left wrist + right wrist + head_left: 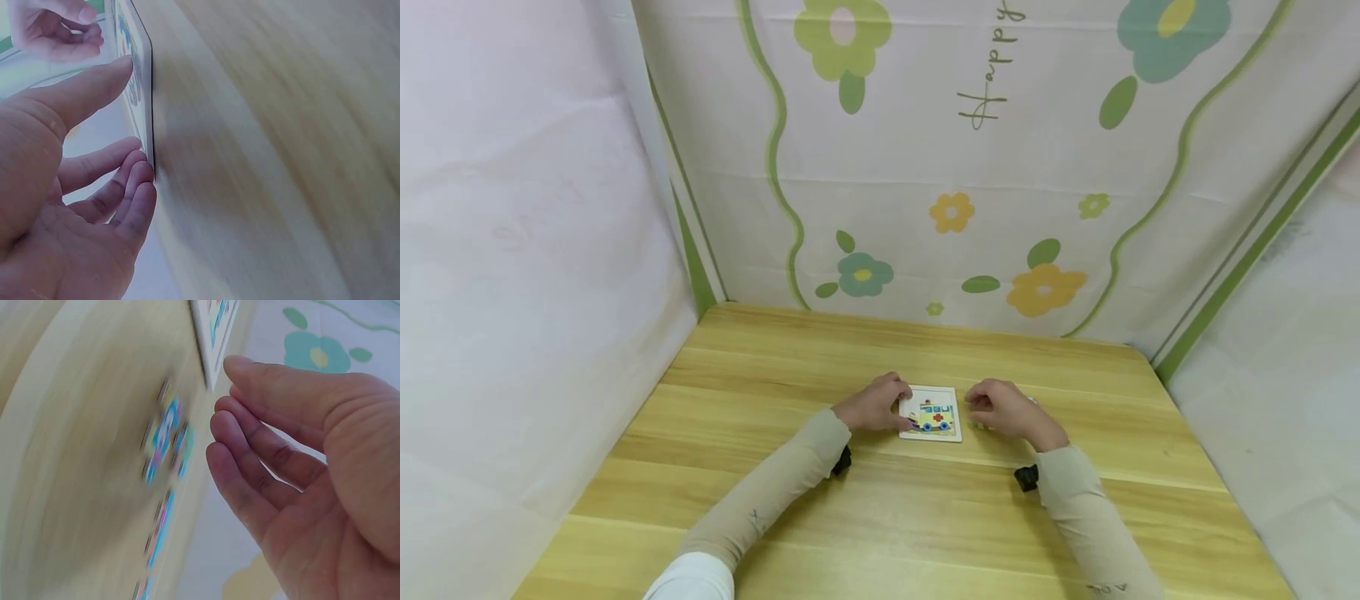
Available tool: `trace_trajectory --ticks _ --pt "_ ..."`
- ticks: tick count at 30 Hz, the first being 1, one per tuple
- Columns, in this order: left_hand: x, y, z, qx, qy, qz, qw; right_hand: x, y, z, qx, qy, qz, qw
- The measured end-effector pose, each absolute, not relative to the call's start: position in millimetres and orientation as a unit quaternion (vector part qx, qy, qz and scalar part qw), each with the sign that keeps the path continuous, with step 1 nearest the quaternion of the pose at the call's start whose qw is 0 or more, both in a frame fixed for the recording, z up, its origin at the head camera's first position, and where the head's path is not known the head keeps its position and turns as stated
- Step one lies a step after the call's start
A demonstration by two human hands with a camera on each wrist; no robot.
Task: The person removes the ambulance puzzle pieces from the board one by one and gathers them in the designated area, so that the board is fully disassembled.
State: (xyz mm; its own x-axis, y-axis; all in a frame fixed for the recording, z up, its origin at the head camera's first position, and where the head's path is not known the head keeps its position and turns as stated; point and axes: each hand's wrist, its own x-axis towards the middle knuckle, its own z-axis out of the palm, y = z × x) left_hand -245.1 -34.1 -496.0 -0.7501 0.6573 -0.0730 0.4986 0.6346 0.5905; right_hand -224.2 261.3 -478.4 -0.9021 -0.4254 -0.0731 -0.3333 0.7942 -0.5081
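Observation:
A small white-framed jigsaw puzzle point(957, 419) with a yellow ambulance picture point(937, 417) lies flat on the table. At its left side rests my left hand point(874, 404). In the left wrist view, the thumb point(119, 74) reaches over the picture and the other fingertips point(142, 172) touch the frame's edge. My right hand point(1011, 410) hovers just right of the frame, fingers loosely bent and thumb near the index finger, with nothing visible between them. Below it, the right wrist view shows several loose puzzle pieces point(164, 432), partly hidden by the hand in the head view.
The wooden table point(880, 517) ends at a flowered cloth backdrop point(887, 150). Pale cloth walls rise on the left point(535, 250) and right point(1285, 375). Dark wrist devices point(1026, 478) sit under both forearms, close over the table.

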Motion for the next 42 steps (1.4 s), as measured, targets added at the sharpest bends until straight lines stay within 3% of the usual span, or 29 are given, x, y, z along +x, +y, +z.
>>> trace_trajectory --ticks 11,26,42 --pt "-240.2 -18.0 -483.9 0.322 0.901 0.265 0.124 -239.5 219.2 -476.9 -0.224 0.933 -0.266 0.096" --pt "-243.1 -4.5 -503.7 0.322 0.901 0.266 0.115 -244.4 214.3 -492.8 -0.218 0.920 -0.303 0.117" --pt "-244.0 -3.7 -500.8 0.303 0.903 0.273 0.132 -250.4 211.8 -491.2 -0.227 0.920 -0.295 0.125"
